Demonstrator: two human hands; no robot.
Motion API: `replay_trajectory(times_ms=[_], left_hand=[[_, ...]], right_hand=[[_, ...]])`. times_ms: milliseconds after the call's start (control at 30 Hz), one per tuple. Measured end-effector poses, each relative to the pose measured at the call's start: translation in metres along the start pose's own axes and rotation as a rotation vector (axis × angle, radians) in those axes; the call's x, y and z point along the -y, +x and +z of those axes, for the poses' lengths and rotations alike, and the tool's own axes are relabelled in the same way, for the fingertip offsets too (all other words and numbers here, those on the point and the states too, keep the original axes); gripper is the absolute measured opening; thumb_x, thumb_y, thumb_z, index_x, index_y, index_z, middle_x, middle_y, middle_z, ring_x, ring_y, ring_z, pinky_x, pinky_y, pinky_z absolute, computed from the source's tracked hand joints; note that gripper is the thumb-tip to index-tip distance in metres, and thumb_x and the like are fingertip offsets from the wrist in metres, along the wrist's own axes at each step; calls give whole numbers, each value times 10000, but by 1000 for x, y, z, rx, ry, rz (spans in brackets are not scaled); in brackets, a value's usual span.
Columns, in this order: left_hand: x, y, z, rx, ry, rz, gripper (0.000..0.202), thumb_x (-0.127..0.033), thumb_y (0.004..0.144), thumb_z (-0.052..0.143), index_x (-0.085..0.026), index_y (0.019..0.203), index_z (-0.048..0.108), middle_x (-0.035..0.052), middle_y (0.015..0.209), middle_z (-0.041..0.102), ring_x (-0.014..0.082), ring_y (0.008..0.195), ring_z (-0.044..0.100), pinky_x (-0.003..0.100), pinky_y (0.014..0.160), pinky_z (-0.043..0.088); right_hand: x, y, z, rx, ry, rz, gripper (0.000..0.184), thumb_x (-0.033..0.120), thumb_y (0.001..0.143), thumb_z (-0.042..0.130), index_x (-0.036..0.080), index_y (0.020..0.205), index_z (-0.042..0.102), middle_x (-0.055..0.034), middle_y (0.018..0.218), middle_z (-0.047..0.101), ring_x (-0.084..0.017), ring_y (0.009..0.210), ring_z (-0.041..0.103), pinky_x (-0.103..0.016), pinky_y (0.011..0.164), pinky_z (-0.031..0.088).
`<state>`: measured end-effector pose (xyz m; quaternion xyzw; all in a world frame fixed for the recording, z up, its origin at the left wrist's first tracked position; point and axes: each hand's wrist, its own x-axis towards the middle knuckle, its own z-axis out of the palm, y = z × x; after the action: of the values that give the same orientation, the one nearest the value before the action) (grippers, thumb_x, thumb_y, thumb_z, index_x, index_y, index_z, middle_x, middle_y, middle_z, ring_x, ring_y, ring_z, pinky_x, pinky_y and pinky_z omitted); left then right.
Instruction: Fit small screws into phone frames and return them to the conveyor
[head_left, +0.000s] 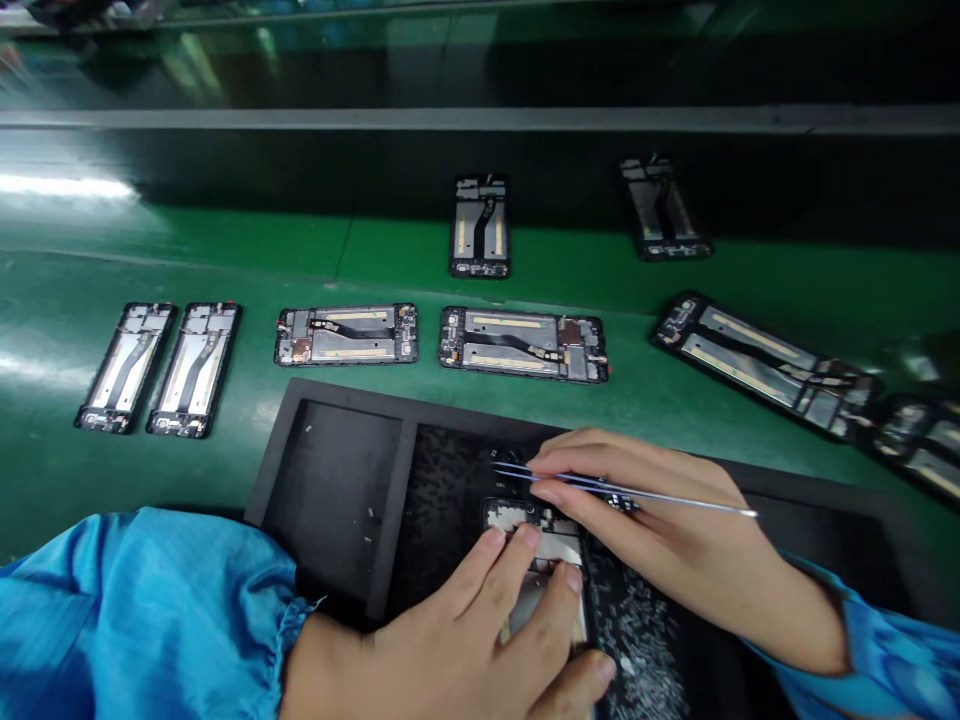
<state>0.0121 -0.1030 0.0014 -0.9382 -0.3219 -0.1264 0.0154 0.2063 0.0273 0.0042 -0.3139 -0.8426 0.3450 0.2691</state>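
Observation:
My left hand (pixel 480 640) lies with fingers spread across the top of an opened phone body (pixel 559 547); its thumb is hidden. Beneath it is a black compartment tray (pixel 349 398). Pinched between thumb and fingers of my right hand (pixel 667 520) is a pair of tweezers (pixel 701 502). The tweezer tips point left, just above the phone's top edge, near a few tiny parts. Many small clear or silvery pieces (pixel 649 650) are scattered in the tray to the right of the phone. The phone's lower part is covered by my left hand.
Two phone bodies (pixel 196 370) lie side by side at left on the green worktop (pixel 45 480). Phone bodies (pixel 345 335) lie crosswise behind the tray, others (pixel 480 225) farther back. At right, a tilted phone body (pixel 765 365) touches or overlaps another (pixel 922 445).

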Motion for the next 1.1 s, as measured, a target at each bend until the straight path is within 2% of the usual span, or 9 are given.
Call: replay_trajectory(times_ms=[133,333,533,667,767,800,867,967,1100], left_hand=[[3,1,-3,45,-19,31,494,-483,1059,521,-187,1451,581,154,1443,613,357,1223,677,515,1073,526],[1,1,1,7,-40,-2,486,-486,1048,546,-184,1424,605,161,1446,612,373,1247,663,510,1069,531],[0,1,3,-1,-25,-11,449,-455,1063,498,-214,1422,623,118,1426,638,374,1260,655,496,1044,557],[1,3,-3,-2,-71,-30,415,-430,1061,505,-200,1377,644,127,1405,645,363,1236,666,492,1050,556],[7,8,-16,-54,-180,-110,340,-388,1035,549,-183,1278,671,137,1376,648,381,1268,630,519,1077,539],[11,10,-21,-79,-255,-157,288,-358,1024,561,-174,1209,683,140,1346,654,373,1276,619,498,1072,548],[24,16,-31,-88,-464,-278,181,-271,1009,549,-157,1067,678,138,1231,666,301,1191,647,394,1001,589],[52,29,-41,19,-699,-527,149,-195,1000,488,-158,988,632,81,1039,636,169,867,645,275,764,577],[83,47,-45,376,-878,-766,178,-161,954,486,-180,1001,656,0,860,642,135,716,586,254,642,463]], right_hand=[[-1,3,3,-1,12,-5,53,250,983,672,240,1014,714,-35,931,780,-183,806,753,-300,711,624],[0,6,5,24,34,-26,53,252,987,672,238,1014,716,-35,909,773,-182,793,737,-314,698,621],[0,8,5,40,34,-58,67,244,992,664,234,1038,711,-30,931,772,-178,824,737,-309,709,615],[1,7,6,25,28,-47,55,218,986,662,238,1008,707,-17,917,776,-173,813,743,-294,718,615],[3,-2,3,-40,34,51,81,237,1000,632,244,980,709,-11,923,785,-170,803,760,-266,707,623],[4,-6,1,-59,37,84,103,243,1012,611,245,984,710,-10,926,786,-167,805,764,-256,703,624],[7,-12,-1,-77,34,108,152,252,1037,564,240,990,708,-7,911,778,-150,787,761,-233,695,614],[11,-17,-3,-57,-12,63,228,290,1076,493,215,968,679,-5,858,751,-123,718,736,-209,640,575],[13,-14,-2,11,-65,10,307,334,1110,413,197,974,651,1,849,740,-104,683,717,-211,599,533]])
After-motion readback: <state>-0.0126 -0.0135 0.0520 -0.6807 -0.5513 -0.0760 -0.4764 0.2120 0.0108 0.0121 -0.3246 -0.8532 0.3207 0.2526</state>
